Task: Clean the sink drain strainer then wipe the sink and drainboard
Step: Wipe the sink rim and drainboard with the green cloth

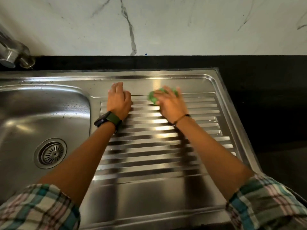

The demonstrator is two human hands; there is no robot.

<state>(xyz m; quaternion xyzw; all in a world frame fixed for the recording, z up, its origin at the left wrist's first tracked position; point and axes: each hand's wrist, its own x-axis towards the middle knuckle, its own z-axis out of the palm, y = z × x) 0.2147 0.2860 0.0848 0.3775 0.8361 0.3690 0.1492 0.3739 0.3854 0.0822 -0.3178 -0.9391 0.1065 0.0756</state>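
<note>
From the head camera, the right hand (170, 102) is smeared by motion blur, and it covers most of the green scouring pad (153, 97), so the pad's full shape cannot be made out; the tap (12, 52) is cut off at the left edge. The right hand's fingers curl over the pad and press it onto the far ridges of the steel drainboard (149, 155). The left hand (118, 99), with a dark watch (108, 121) on its wrist, rests just left of the pad, palm down, fingers close together and fairly straight on the drainboard's far left part. The drain strainer (50, 153) sits in the sink (21, 113) bowl, left of both arms. Rolled plaid sleeves (36, 208) fill the near corners.
</note>
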